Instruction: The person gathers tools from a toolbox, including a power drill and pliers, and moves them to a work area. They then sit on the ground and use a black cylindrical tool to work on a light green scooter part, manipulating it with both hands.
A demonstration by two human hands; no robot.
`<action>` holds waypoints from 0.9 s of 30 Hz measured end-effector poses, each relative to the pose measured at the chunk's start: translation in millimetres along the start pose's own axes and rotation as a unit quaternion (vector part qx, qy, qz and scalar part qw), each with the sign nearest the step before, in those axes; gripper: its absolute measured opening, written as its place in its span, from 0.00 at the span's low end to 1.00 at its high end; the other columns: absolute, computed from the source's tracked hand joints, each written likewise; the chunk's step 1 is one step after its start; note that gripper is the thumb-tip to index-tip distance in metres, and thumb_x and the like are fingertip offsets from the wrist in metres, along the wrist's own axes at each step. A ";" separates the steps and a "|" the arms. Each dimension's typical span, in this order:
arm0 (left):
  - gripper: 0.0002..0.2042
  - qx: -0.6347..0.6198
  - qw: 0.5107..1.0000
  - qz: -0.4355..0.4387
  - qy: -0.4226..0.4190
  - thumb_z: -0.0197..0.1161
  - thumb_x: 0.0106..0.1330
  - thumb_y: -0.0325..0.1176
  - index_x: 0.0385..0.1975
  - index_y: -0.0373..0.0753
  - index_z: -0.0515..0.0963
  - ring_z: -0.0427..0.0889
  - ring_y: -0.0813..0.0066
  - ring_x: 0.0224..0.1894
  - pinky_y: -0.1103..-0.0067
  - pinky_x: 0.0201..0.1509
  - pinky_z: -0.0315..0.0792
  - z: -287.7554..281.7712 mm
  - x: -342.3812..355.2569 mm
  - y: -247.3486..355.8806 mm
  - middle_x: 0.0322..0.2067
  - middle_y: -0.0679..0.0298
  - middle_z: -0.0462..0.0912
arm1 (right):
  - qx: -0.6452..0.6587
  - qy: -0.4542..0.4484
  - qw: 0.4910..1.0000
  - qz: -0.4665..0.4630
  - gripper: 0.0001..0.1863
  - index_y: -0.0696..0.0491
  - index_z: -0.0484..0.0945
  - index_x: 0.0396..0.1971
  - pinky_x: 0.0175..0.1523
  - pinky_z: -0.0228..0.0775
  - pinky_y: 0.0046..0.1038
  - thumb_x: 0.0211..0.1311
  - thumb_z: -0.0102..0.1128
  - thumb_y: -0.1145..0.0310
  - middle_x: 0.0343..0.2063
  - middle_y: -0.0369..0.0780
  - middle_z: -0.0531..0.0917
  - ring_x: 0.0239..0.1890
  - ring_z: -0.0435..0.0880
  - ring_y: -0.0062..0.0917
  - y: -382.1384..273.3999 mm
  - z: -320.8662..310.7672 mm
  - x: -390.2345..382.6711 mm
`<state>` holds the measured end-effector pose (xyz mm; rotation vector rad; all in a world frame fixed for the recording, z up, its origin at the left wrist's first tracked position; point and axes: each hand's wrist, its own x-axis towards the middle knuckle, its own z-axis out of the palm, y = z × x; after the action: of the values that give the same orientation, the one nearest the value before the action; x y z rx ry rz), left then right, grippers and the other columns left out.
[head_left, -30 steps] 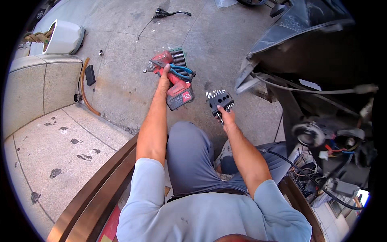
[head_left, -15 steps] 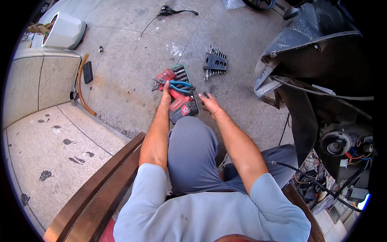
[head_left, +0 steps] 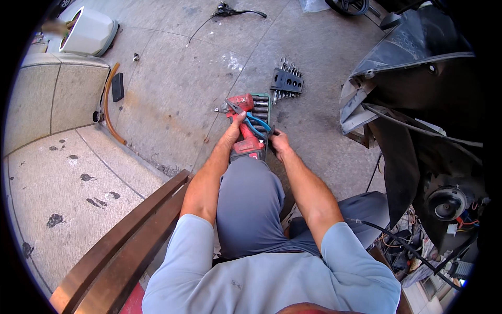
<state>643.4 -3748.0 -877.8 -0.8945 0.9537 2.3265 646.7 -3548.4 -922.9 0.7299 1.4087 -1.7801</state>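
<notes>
A red cordless impact wrench point(head_left: 241, 101) lies together with a socket set in a green tray point(head_left: 269, 108) and blue-handled pliers point(head_left: 254, 123) in one bundle, just beyond my knee. My left hand point(head_left: 234, 131) is closed on the bundle's left side, its thumb over the pliers near their jaws. Its other fingers are hidden underneath. At the right side, my right hand point(head_left: 281, 145) has its fingers curled against the pliers' handle ends and the tray edge. What exactly those fingers grip is partly hidden. The wrench's battery point(head_left: 248, 153) sits close to my knee.
A wrench set in a dark holder point(head_left: 287, 81) lies on the floor ahead. Farther off is a brake lever with cable point(head_left: 226, 10). A dark vehicle body part point(head_left: 408, 57) stands at right; a brown hose point(head_left: 108, 104) and black block point(head_left: 117, 87) lie by the left wall.
My left hand and the bundle of tools have shifted to the right. My right hand, spread and apart from them before, has closed in at their right side.
</notes>
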 end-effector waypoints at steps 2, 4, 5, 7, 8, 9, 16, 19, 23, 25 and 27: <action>0.36 0.014 0.999 0.023 0.028 0.63 0.61 0.63 0.59 0.38 0.74 0.86 0.61 0.46 0.67 0.57 0.79 -5.8 -3.8 11.2 0.47 0.55 0.85 | 0.025 0.003 1.000 0.003 0.14 0.56 0.78 0.52 0.26 0.71 0.27 0.67 0.56 0.74 0.34 0.37 0.84 0.33 0.84 0.24 -0.5 -3.1 15.8; 0.33 -0.003 0.996 0.057 0.066 0.64 0.60 0.63 0.54 0.41 0.76 0.86 0.63 0.46 0.67 0.56 0.79 -14.6 -11.3 22.2 0.47 0.56 0.85 | 0.030 0.005 0.999 -0.026 0.18 0.57 0.76 0.56 0.30 0.73 0.26 0.67 0.57 0.74 0.38 0.38 0.84 0.35 0.85 0.24 -19.7 0.4 29.8; 0.32 -0.011 0.995 0.070 0.074 0.65 0.59 0.63 0.53 0.42 0.76 0.86 0.64 0.46 0.66 0.55 0.80 -23.6 -9.4 29.9 0.47 0.56 0.85 | 0.034 0.007 0.999 -0.040 0.20 0.57 0.74 0.58 0.32 0.74 0.25 0.66 0.57 0.75 0.40 0.39 0.84 0.36 0.85 0.25 -28.4 4.4 35.6; 0.33 -0.042 0.981 0.077 0.174 0.69 0.55 0.62 0.52 0.44 0.75 0.86 0.62 0.43 0.62 0.53 0.81 -44.7 -1.0 34.8 0.42 0.58 0.86 | 0.081 -0.032 0.995 -0.051 0.25 0.57 0.70 0.63 0.41 0.76 0.26 0.65 0.58 0.77 0.47 0.41 0.83 0.42 0.85 0.26 -41.7 17.6 52.9; 0.33 -0.033 0.982 0.071 0.175 0.69 0.55 0.62 0.52 0.44 0.75 0.87 0.62 0.43 0.62 0.53 0.81 -46.8 2.0 43.9 0.42 0.58 0.86 | 0.106 -0.047 0.991 -0.060 0.28 0.58 0.68 0.65 0.45 0.77 0.26 0.65 0.59 0.77 0.50 0.41 0.83 0.44 0.85 0.26 -46.5 21.5 59.6; 0.33 -0.028 0.981 0.067 0.178 0.70 0.55 0.62 0.53 0.44 0.75 0.87 0.61 0.43 0.62 0.53 0.81 -51.9 4.5 52.1 0.42 0.58 0.86 | 0.088 -0.047 0.991 -0.089 0.30 0.59 0.66 0.67 0.50 0.75 0.26 0.64 0.59 0.78 0.54 0.43 0.80 0.48 0.84 0.27 -50.9 27.1 60.8; 0.34 0.021 0.973 0.032 0.227 0.74 0.53 0.60 0.54 0.42 0.75 0.85 0.58 0.46 0.61 0.54 0.80 -110.7 18.6 85.9 0.45 0.57 0.85 | -0.194 -0.006 0.968 -0.163 0.27 0.57 0.74 0.61 0.59 0.73 0.32 0.60 0.64 0.74 0.55 0.45 0.82 0.54 0.83 0.35 -48.3 -4.2 20.1; 0.40 0.128 0.941 0.035 0.311 0.77 0.48 0.61 0.56 0.38 0.76 0.83 0.58 0.49 0.64 0.57 0.77 -115.7 26.9 86.3 0.49 0.55 0.83 | -0.260 0.151 0.948 -0.108 0.33 0.56 0.70 0.64 0.64 0.70 0.36 0.56 0.67 0.71 0.59 0.49 0.78 0.60 0.78 0.41 -35.8 -33.0 19.4; 0.50 0.202 0.886 0.001 0.418 0.80 0.41 0.62 0.56 0.24 0.75 0.81 0.58 0.55 0.66 0.60 0.73 -124.2 31.6 92.0 0.54 0.48 0.80 | -0.414 0.229 0.862 -0.183 0.46 0.54 0.59 0.71 0.73 0.59 0.40 0.51 0.71 0.67 0.66 0.56 0.67 0.69 0.65 0.49 -75.0 -61.3 45.0; 0.49 0.264 0.847 -0.007 0.461 0.80 0.41 0.62 0.56 0.24 0.75 0.81 0.56 0.56 0.66 0.61 0.73 -143.2 26.0 91.7 0.53 0.47 0.81 | -0.444 0.203 0.849 -0.200 0.52 0.53 0.52 0.74 0.75 0.55 0.39 0.50 0.72 0.67 0.67 0.58 0.64 0.72 0.61 0.50 -112.0 -57.0 56.6; 0.49 0.335 0.804 0.017 0.490 0.79 0.41 0.63 0.55 0.25 0.76 0.81 0.55 0.56 0.66 0.61 0.73 -144.8 25.2 98.3 0.53 0.45 0.82 | -0.419 0.185 0.868 -0.190 0.55 0.54 0.48 0.75 0.75 0.55 0.38 0.50 0.73 0.67 0.68 0.58 0.63 0.72 0.61 0.49 -130.8 -54.5 85.0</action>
<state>621.4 -3914.9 -932.1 -1.7400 2.0067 1.2008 490.1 -3496.2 -931.6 0.3221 2.4783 -1.0863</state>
